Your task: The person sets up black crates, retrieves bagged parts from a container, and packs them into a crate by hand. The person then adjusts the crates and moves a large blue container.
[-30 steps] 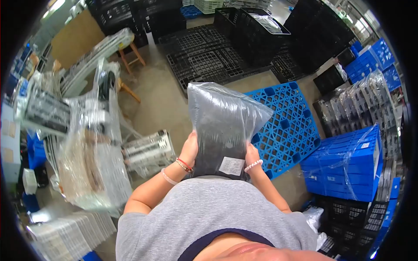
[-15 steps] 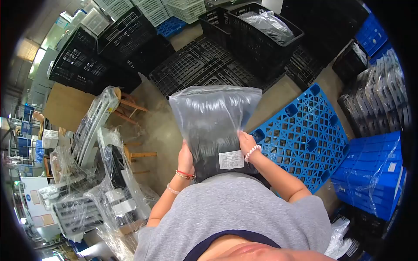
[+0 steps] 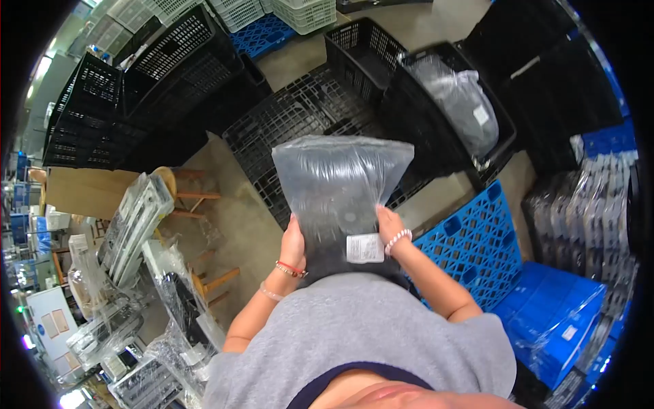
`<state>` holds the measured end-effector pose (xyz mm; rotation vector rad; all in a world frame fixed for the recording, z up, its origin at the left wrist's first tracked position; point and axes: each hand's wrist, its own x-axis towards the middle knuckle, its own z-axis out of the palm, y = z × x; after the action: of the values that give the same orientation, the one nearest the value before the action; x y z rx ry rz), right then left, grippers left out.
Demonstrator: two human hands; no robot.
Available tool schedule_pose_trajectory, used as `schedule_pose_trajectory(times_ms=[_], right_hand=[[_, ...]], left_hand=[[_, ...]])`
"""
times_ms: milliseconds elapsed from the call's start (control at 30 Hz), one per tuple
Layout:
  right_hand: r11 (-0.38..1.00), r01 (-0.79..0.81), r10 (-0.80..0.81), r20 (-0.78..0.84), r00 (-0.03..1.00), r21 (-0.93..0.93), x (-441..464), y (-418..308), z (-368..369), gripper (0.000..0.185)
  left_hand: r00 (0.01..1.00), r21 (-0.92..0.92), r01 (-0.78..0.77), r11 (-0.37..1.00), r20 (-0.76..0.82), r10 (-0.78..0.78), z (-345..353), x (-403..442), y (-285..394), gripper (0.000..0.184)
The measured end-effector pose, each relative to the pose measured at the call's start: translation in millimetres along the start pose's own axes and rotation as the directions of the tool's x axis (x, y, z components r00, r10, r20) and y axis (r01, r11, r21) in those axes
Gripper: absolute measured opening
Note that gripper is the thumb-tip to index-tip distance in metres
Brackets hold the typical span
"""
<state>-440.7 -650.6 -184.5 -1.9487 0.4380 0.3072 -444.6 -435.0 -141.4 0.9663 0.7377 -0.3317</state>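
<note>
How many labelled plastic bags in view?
2: held bag between left hand and right hand; second bag in black crate, ahead right. More may be hidden beneath.

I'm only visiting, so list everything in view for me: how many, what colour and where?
Plastic bag: 1, clear with dark contents, held before the body
Label: 1, white, bag's near end
Black pallet: at least 1, black, beyond the bag
Blue pallets: at least 2, blue, right of the bag and far background
Crates: many, black and pale green, across the top
Second bag: 1, greyish, in a black crate, upper right
Wrapped stacks: at least 2, blue and dark, right
Wrapped parts: several, pale and dark, left
Stool: at least 1, brown, left
Board: 1, tan, left
Bracelets: at least 3, red and pale, both wrists
Shirt: 1, grey, bottom
Left hand: 1, bare, bag's left side
Right hand: 1, bare, bag's right side
</note>
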Motion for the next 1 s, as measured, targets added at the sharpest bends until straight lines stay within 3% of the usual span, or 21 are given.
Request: schedule_pose_trajectory(times_ms=[67,133,300,467,600,667,733,833,1000], right_hand=[[0.998,-0.01,0.008,-0.026,1.0,-0.069,12,-52,-13,0.046],[0.989,-0.148,0.147,0.067,0.987,0.002,29,-85,-20,0.044],[0.967,-0.171,0.168,0.032,0.985,0.191,101,-114,-20,0.044],[0.939,-0.233,0.24,0.002,0.971,0.253,201,-119,-26,0.047],[0.963,-0.2,0.209,-0.03,0.978,0.183,282,-136,-37,0.048],[0.952,-0.243,0.25,-0.015,0.968,0.188,316,-155,-48,0.048],[0.959,-0.247,0.255,-0.042,0.966,0.14,343,-175,-59,0.049],[0.92,-0.336,0.337,0.031,0.941,0.204,376,-175,-60,0.049],[0.902,-0.408,0.412,0.004,0.911,0.14,421,-197,-58,0.05]], left_hand=[[0.998,-0.045,0.05,0.998,0.026,-0.049,21,10,38,0.044],[0.994,0.061,0.104,0.993,0.033,-0.106,35,23,71,0.044],[0.987,0.118,0.154,0.981,0.028,-0.158,75,88,128,0.043],[0.986,0.219,0.151,0.964,0.036,-0.163,135,179,172,0.042],[0.98,0.269,0.17,0.948,0.054,-0.192,195,247,212,0.042],[0.977,0.274,0.209,0.939,-0.014,-0.213,222,268,228,0.042],[0.975,0.23,0.206,0.951,0.038,-0.22,241,304,234,0.042],[0.96,0.312,0.28,0.908,-0.088,-0.266,249,332,248,0.043],[0.931,0.274,0.361,0.891,-0.046,-0.363,258,392,262,0.044]])
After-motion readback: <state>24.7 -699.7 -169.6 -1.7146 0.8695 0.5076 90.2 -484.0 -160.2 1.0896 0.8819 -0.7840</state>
